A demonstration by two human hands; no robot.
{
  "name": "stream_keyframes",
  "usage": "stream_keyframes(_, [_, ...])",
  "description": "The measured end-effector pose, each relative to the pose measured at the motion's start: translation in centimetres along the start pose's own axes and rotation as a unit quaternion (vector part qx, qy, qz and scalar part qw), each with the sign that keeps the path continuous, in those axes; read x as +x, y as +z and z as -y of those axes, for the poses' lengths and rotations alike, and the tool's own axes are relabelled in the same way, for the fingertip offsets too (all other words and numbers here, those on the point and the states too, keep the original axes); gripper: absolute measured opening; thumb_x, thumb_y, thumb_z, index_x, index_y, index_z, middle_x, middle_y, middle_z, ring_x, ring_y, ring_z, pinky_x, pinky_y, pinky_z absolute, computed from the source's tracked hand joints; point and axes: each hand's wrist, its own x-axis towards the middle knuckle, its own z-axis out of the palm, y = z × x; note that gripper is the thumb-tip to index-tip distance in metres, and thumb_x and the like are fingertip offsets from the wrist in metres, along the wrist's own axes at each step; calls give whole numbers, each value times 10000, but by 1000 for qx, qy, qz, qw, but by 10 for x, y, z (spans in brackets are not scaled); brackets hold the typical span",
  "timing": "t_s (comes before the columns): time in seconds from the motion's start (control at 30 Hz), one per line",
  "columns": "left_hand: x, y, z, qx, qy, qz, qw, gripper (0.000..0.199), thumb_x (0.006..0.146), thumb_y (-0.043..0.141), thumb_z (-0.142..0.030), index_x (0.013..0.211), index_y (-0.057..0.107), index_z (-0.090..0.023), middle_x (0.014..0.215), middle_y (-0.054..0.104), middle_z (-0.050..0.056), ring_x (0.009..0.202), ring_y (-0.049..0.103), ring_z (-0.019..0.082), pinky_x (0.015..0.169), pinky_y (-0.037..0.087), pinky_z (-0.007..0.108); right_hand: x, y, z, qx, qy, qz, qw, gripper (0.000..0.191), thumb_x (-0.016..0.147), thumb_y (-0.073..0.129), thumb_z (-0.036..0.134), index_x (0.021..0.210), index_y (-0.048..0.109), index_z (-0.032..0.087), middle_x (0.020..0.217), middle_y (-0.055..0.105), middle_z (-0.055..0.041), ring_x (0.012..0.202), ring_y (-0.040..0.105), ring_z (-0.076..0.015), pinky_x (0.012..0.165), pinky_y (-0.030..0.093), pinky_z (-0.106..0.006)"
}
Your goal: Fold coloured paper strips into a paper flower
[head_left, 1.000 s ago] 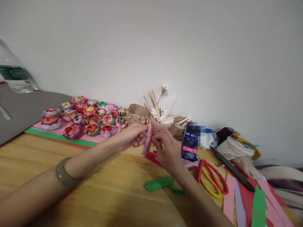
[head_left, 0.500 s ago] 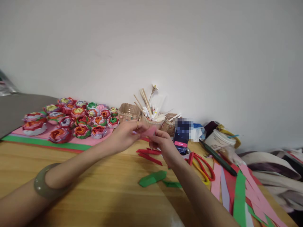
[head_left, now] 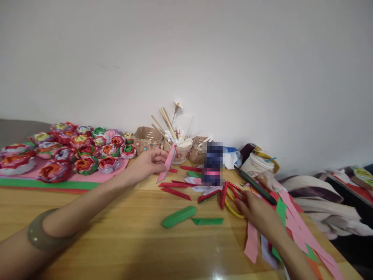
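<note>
My left hand (head_left: 154,160) is closed on a folded strip of pink paper (head_left: 169,160), pinched between thumb and fingers above the table. My right hand (head_left: 253,206) has its fingers closed around the handles of the scissors (head_left: 233,206), which are red and yellow and lie on the table; the blades are largely hidden. Between the hands lie folded red paper strips (head_left: 176,193) and two folded green paper pieces (head_left: 178,216). Beneath my right wrist and beside it are loose pink paper strips (head_left: 251,243), with green and lilac ones among them.
Several folded paper flowers (head_left: 55,170) stand on coloured sheets at the left. Along the wall are decorated clear tubs (head_left: 147,139), one holding sticks and pens. A phone (head_left: 212,163), a white paper cup (head_left: 258,165) and a dark green long tool (head_left: 256,184) lie right of centre.
My right hand has let go of the pink paper strip and moved right and down to the scissors. My left hand keeps the strip, now tilted upright. The view has turned slightly right.
</note>
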Motion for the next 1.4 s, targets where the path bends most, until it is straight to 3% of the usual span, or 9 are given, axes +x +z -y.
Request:
stream_keyframes(0.23, [-7,10,-4,-73,-70,-1,995,282,588,701,-148,825,547,-151,703,641,-20,684,631,119,660,468,230,-2,10,7,-16,-38,39,998,254,771,443,273,918,602,142,902,652,-170,787,636,-304,612,433,-354])
stream_keyframes(0.37, [-9,11,-4,-70,-50,-4,996,255,612,705,-155,818,554,-158,740,628,-23,667,618,100,621,464,204,-4,-2,6,-22,27,27,999,180,739,488,348,734,567,186,782,673,-154,705,647,-312,540,410,-341])
stream_keyframes(0.67, [-2,14,-4,-93,-24,26,995,234,640,696,-165,835,567,-154,831,636,19,724,599,110,663,472,226,-14,-24,-10,-46,138,14,989,468,745,352,641,591,500,224,659,641,-106,594,619,-290,504,415,-360])
stream_keyframes(0.87, [-1,20,-6,-79,1,4,997,246,616,710,-178,809,559,-157,773,619,-2,663,571,99,609,453,212,-16,-44,-10,119,157,-74,978,409,715,436,602,775,552,214,697,610,-105,627,579,-285,547,420,-378])
stream_keyframes(0.97, [1,23,-7,-78,29,-16,996,269,604,720,-184,802,543,-150,764,611,-6,668,573,102,631,461,226,-31,-56,8,422,28,-70,903,331,741,464,556,740,518,229,658,560,-56,579,523,-204,588,441,-348])
stream_keyframes(1.03, [2,26,-9,-85,47,-22,995,273,594,727,-177,779,527,-149,716,601,-19,644,567,96,630,462,224,-47,-63,30,480,-7,-28,877,377,796,367,568,703,496,227,590,505,-20,494,472,-163,514,434,-315])
stream_keyframes(1.1, [4,30,-11,-88,65,-30,994,282,577,734,-155,756,517,-150,672,587,-34,618,558,88,612,456,210,-62,-66,54,562,-32,113,818,384,810,395,553,670,495,209,604,518,-25,523,495,-158,511,433,-302])
stream_keyframes(1.23, [4,37,-16,-63,111,-52,990,234,604,706,-142,744,519,-154,651,583,-38,600,553,85,605,454,208,-74,-60,92,589,-90,271,756,461,784,425,611,640,493,179,550,482,10,440,432,-93,471,372,-250])
stream_keyframes(1.4, [-3,48,-21,-35,121,-18,992,223,604,699,-126,729,517,-159,616,585,-39,566,558,92,598,448,227,-59,-50,110,619,-74,289,727,461,777,427,623,632,445,186,492,410,59,393,397,-66,397,288,-202])
